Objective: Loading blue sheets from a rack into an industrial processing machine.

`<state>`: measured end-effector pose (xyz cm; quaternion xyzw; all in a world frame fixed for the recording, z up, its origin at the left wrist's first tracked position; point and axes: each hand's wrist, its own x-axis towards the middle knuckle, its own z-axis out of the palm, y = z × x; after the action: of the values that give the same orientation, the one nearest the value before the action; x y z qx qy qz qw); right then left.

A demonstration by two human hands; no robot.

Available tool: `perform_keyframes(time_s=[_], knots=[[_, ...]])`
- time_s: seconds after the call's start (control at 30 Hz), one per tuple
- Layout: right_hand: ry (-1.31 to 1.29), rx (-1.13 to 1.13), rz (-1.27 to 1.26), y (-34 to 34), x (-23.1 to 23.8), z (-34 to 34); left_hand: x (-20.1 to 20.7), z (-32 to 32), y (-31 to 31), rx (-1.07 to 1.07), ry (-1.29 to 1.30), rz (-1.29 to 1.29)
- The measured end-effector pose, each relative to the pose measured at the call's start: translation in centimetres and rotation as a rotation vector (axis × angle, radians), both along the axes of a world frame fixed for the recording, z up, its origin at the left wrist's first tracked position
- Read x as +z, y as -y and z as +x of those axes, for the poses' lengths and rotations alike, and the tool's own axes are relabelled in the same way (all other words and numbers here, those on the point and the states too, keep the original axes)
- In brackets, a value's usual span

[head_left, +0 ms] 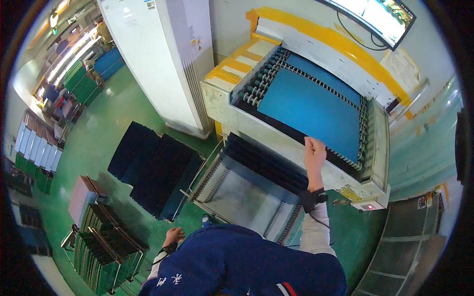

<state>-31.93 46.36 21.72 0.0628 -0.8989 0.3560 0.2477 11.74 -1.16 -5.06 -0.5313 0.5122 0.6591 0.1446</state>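
Observation:
A flat blue panel (311, 111) lies on the rollers of a white-sided conveyor machine (237, 106). At the middle of the panel's front edge is my right hand (315, 152), its fingers closed on that edge; a black band with a cable wraps the wrist. Low beside my body hangs my left hand (174, 236), fingers curled with nothing visible in them. Below the machine stands a slotted rack (242, 190), with several dark panels (266, 160) upright along its far side.
Left of the rack stands a dense row of dark panels (153, 170). Another rack of thin boards (101, 246) is at the lower left. A tall white cabinet (158, 54) rises beside the machine, and a monitor (380, 19) hangs above it. Grey panelled sheets (402, 251) stand at lower right.

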Motion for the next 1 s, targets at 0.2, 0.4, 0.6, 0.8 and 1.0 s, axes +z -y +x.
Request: perform_keyframes(time_s=[0.2,0.4,0.6,0.8,1.0], knots=[[0.059,-0.168,0.484,-1.8,-0.8,-2.8,-0.5,-0.4,-0.2,0.027,-0.025,0.039],[0.117,-0.204,0.583,-1.1,-0.8,-3.0,-1.0,0.4,-0.3,0.044,-0.004,0.042],[0.092,-0.215,0.578,-0.7,-0.7,-2.8,-1.1,0.4,-0.4,0.039,-0.014,0.056],[0.106,-0.212,0.574,-1.3,-0.7,-4.1,0.3,-0.3,-0.6,-0.008,0.034,0.017],[0.077,-0.195,0.561,-1.5,-0.5,-5.0,0.5,-0.1,-0.7,0.002,0.01,0.022]])
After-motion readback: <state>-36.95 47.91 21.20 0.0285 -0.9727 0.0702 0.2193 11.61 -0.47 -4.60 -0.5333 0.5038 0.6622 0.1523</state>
